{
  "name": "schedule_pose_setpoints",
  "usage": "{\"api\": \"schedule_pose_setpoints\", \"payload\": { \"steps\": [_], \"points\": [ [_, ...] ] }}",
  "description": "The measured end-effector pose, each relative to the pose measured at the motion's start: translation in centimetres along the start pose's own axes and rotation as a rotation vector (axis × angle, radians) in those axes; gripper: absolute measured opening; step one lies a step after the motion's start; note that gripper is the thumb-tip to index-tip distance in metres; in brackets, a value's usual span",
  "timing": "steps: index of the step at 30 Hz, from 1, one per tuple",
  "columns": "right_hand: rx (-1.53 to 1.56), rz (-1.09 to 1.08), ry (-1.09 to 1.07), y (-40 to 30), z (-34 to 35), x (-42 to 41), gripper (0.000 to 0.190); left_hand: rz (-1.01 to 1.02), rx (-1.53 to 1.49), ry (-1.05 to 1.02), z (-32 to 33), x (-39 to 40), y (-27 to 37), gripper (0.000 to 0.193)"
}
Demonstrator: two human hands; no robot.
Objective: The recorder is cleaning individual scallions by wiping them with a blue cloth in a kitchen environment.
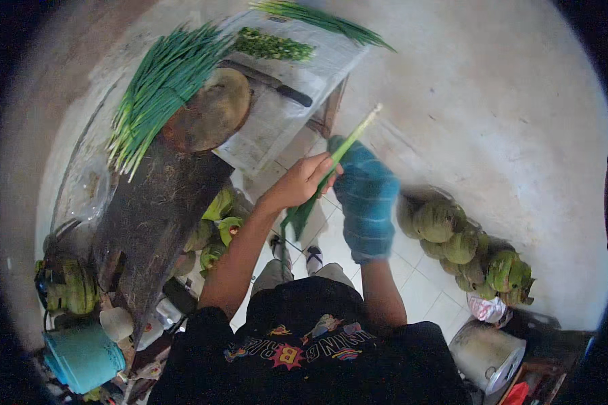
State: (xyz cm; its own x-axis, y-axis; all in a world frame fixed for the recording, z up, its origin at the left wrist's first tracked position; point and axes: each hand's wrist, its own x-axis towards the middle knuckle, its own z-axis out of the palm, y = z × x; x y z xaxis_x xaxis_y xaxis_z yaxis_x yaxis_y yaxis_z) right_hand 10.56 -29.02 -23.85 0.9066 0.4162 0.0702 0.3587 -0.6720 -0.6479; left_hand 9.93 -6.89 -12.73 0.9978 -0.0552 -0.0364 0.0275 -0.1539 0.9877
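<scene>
My left hand [306, 177] is bare and closed around a green onion [357, 129], whose pale root end points up to the right and whose dark leaves hang below the fingers. My right hand [362, 177], in a blue cloth glove or wrap, is right beside it, behind the stalk; its fingers are covered, and whether it grips the onion I cannot tell. Ahead lie a knife [294, 94], chopped green onion [273, 44] on a plastic-covered table [263, 131], and a large bundle of green onions [167, 91] across a round wooden chopping block [223, 109].
More green onions [329, 23] lie at the table's far edge. A dark wooden bench [152, 223] stands at the left, with green coconuts [218, 233] beside it. Other coconuts [461, 245] line the right wall above a metal pot [486, 354]. A blue container [83, 354] stands lower left.
</scene>
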Motion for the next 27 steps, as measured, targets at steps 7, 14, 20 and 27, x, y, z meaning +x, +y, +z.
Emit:
{"api": "schedule_pose_setpoints", "payload": {
  "steps": [7,14,20,27],
  "points": [
    [0.145,-0.107,0.209,-0.8,1.4,3.2,0.012,0.151,-0.039,0.153,5.2,1.4,-3.1,0.029],
    [-0.444,0.075,0.167,-1.0,-0.8,12.4,0.013,-0.04,0.119,0.07,6.6,0.2,-5.2,0.034],
    [-0.911,0.164,0.071,-3.9,-0.1,15.8,0.014,-0.136,0.223,0.023,5.1,-2.1,-5.3,0.037],
    [-0.766,0.038,0.054,-7.1,-5.3,12.6,0.019,-0.291,-0.036,0.095,2.2,-7.9,-7.1,0.037]
  ]
}}
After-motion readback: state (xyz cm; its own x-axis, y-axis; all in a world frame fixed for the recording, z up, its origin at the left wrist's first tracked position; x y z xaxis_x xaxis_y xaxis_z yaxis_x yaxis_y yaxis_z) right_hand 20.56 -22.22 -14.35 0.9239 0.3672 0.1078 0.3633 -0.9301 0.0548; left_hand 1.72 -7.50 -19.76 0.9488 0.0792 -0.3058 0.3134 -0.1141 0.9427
